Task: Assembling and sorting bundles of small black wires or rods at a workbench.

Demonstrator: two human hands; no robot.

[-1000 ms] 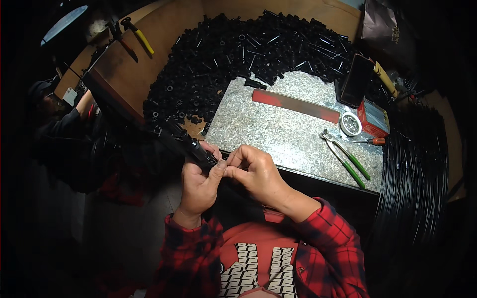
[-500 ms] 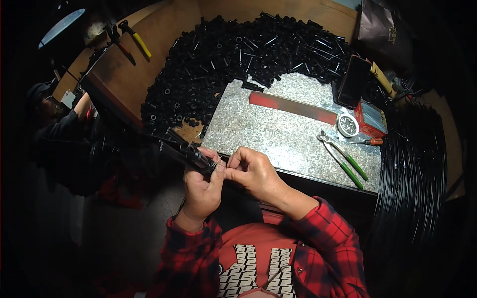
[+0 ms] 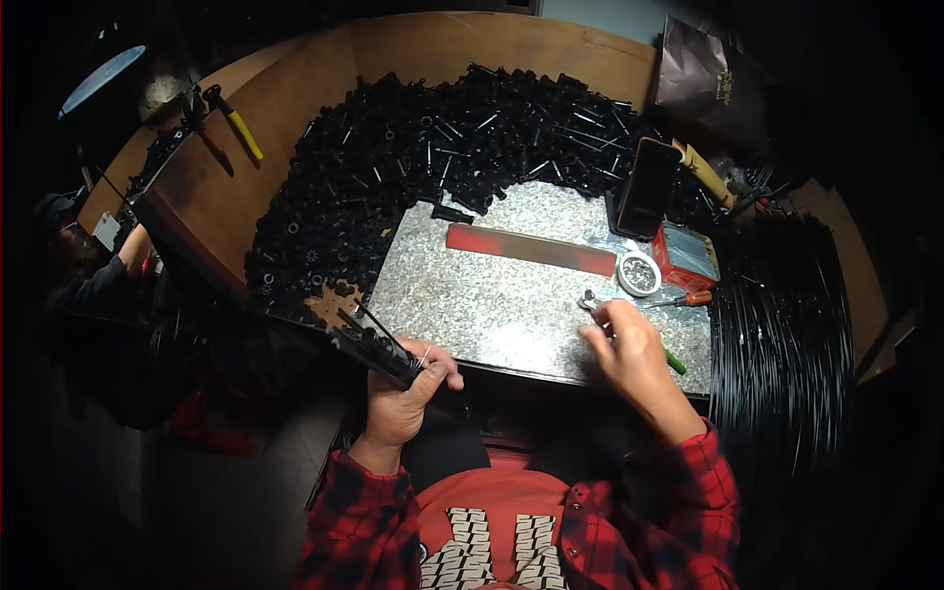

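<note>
We cannot see the middle of the green-handled pliers [image 3: 675, 362], because the right hand [image 3: 632, 359] covers it; whether that hand touches them, we cannot tell. The left hand [image 3: 397, 413] hides the lower end of the black part [image 3: 377, 356] it grips, and a pale line [image 3: 426, 352] across it is too fine for us to identify. Beyond the right hand, the bits [image 3: 639, 272] in the white dish [image 3: 641, 293] are too small to tell. Far left of the left hand, we find a co-worker [image 3: 93, 280] mostly lost in shadow. Below both hands, the bottom edge cuts off the plaid sleeves [image 3: 354, 526].
</note>
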